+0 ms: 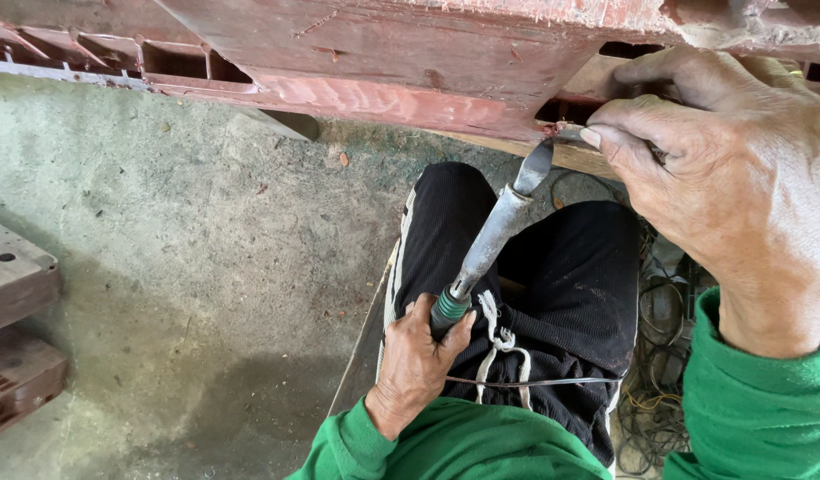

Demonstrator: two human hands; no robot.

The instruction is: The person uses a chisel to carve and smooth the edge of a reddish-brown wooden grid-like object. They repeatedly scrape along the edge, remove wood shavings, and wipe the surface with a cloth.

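Left hand [416, 360] grips the tool [490, 240] handle; right hand [721, 169] pinches a small part [572, 133] at its tip, against the red frame [383, 62].

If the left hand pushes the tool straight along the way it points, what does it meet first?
Probably the red-painted metal frame. The left hand aims the tool up toward the frame's lower edge, beside the right hand's fingertips; the depth is unclear.

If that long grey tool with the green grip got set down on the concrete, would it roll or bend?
The tool looks like rigid metal, so it probably would not flex. Its round shaft might roll, though the flattened tip could check that. The left hand closes around the green grip, which probably resists slipping.
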